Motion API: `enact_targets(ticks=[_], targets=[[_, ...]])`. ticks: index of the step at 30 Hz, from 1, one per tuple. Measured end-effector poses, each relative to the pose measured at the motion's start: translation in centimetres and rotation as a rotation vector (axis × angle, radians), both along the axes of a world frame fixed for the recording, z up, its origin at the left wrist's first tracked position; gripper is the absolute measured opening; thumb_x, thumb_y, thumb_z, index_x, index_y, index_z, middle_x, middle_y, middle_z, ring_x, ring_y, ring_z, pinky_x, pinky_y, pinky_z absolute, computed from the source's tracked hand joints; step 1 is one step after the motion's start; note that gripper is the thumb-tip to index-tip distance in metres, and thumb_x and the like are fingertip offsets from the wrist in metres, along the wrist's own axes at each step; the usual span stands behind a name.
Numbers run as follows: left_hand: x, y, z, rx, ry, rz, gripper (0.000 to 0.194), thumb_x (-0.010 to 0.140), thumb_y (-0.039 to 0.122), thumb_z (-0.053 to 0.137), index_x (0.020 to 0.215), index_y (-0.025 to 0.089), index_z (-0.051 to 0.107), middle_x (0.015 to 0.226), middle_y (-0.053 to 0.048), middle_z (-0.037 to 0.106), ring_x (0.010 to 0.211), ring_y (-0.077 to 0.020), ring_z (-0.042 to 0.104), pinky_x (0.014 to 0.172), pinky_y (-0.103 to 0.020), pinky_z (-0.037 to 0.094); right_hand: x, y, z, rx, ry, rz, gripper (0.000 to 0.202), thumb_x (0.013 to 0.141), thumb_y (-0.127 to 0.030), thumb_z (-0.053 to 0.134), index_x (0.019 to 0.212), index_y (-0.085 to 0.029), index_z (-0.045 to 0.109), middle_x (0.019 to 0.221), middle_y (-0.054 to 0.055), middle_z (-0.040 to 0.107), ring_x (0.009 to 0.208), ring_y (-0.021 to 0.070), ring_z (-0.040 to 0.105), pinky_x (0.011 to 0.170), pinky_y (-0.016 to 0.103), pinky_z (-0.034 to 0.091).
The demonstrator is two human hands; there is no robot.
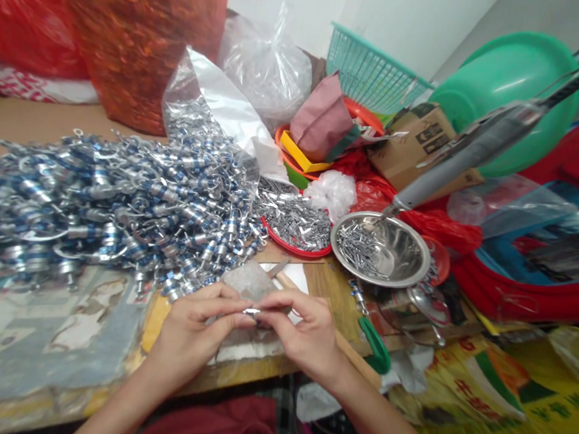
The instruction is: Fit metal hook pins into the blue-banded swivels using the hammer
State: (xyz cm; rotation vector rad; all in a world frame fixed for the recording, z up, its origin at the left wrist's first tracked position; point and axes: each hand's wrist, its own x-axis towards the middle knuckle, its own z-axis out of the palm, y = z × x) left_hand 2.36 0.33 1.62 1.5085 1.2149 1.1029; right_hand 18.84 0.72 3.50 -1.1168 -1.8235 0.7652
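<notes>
Hands meet over the worktop (324, 283) edge: left hand (187, 336) and right hand (305, 335) pinch a small metal part (250, 312) between fingertips, long axis running 9 to 3 o'clock. Parts heap (110, 196) at 10 o'clock; steel bowl (401, 252) at 2.

Your fingertips (242, 315) cover most of the small metal piece (252, 312), so its shape can't be told. The heap of blue-banded metal parts (95, 195) runs off the desk's left edge, blurred.
</notes>
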Motion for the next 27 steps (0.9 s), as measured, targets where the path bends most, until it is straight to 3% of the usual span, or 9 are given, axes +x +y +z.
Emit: enact_targets(ticks=[5,7,10,13,17,20,22,25,27], targets=[[-0.2,-0.1,0.5,-0.168,-0.106,0.054,0.008,0.067,0.028,0.065,0.066,0.024,0.071,0.070,-0.001,0.066,0.069,-0.0168,0.059,0.064,-0.024,0.044,1.0,-0.7,-0.7,0.391,-0.220,0.129,0.027,0.075,-0.013,0.057,0.102,-0.019,0.058,0.091,0.007,0.066,0.084,0.0161,0.062,0.073,0.027,0.051],[-0.2,-0.2,0.8,-0.150,-0.053,0.038,0.010,0.070,0.029,0.062,0.066,0.023,0.069,0.069,0.000,0.065,0.068,-0.0158,0.058,0.063,-0.023,0.042,1.5,-0.7,-0.8,0.546,-0.346,0.191,0.029,0.080,-0.008,0.047,0.104,-0.019,0.059,0.094,0.008,0.066,0.086,0.0160,0.062,0.071,0.028,0.051],[-0.4,-0.2,1.3,-0.055,0.037,0.021,0.012,0.071,0.029,0.060,0.065,0.022,0.067,0.070,0.000,0.062,0.069,-0.0157,0.057,0.064,-0.023,0.042,1.9,-0.5,-0.8,0.645,-0.417,0.210,0.030,0.081,-0.008,0.043,0.105,-0.017,0.059,0.096,0.010,0.066,0.088,0.0179,0.061,0.071,0.030,0.052],[-0.4,-0.2,1.6,-0.017,0.064,0.019,0.012,0.071,0.029,0.060,0.063,0.022,0.067,0.075,-0.001,0.063,0.073,-0.0169,0.057,0.067,-0.024,0.042,1.7,-0.2,-0.8,0.605,-0.365,0.188,0.030,0.079,-0.005,0.045,0.102,-0.016,0.062,0.095,0.011,0.066,0.086,0.0176,0.062,0.070,0.029,0.052],[-0.2,-0.4,1.6,-0.254,-0.066,0.008,0.014,0.069,0.032,0.061,0.074,0.020,0.068,0.075,-0.002,0.069,0.070,-0.0181,0.061,0.067,-0.026,0.047,0.8,-0.4,-1.1,0.446,-0.192,0.136,0.026,0.078,-0.008,0.051,0.098,-0.017,0.065,0.088,0.008,0.067,0.078,0.0147,0.063,0.069,0.025,0.052],[0.1,-0.8,1.3,-0.450,-0.285,0.044,0.038,0.059,0.029,0.070,0.094,0.018,0.062,0.083,-0.003,0.071,0.079,-0.0204,0.063,0.071,-0.028,0.050,0.3,-0.9,-0.8,0.319,-0.099,0.113,0.020,0.077,-0.013,0.056,0.094,-0.014,0.067,0.082,0.009,0.068,0.072,0.0143,0.063,0.066,0.023,0.052],[0.2,-1.1,1.0,-0.490,-0.368,0.043,0.051,0.057,0.027,0.072,0.104,0.017,0.055,0.087,-0.004,0.071,0.082,-0.0201,0.063,0.072,-0.027,0.051,0.3,-0.6,-0.4,0.153,-0.113,0.145,0.016,0.076,-0.018,0.059,0.089,-0.015,0.069,0.076,0.007,0.068,0.067,0.0136,0.063,0.061,0.022,0.051],[0.0,-1.2,0.5,-0.495,-0.414,0.011,0.054,0.061,0.027,0.070,0.110,0.020,0.046,0.086,-0.002,0.069,0.081,-0.0178,0.064,0.072,-0.025,0.050,1.4,1.9,0.0,-0.034,-0.246,0.133,0.013,0.077,-0.025,0.060,0.083,-0.020,0.070,0.075,0.002,0.069,0.068,0.0119,0.063,0.062,0.020,0.050],[-0.2,-1.1,0.4,-0.520,-0.412,-0.027,0.053,0.063,0.027,0.070,0.108,0.022,0.042,0.081,0.000,0.068,0.078,-0.0165,0.064,0.069,-0.024,0.050,2.7,5.1,-0.2,0.015,-0.413,-0.086,0.018,0.082,-0.022,0.052,0.089,-0.021,0.069,0.087,0.002,0.069,0.080,0.0122,0.062,0.073,0.021,0.048]])
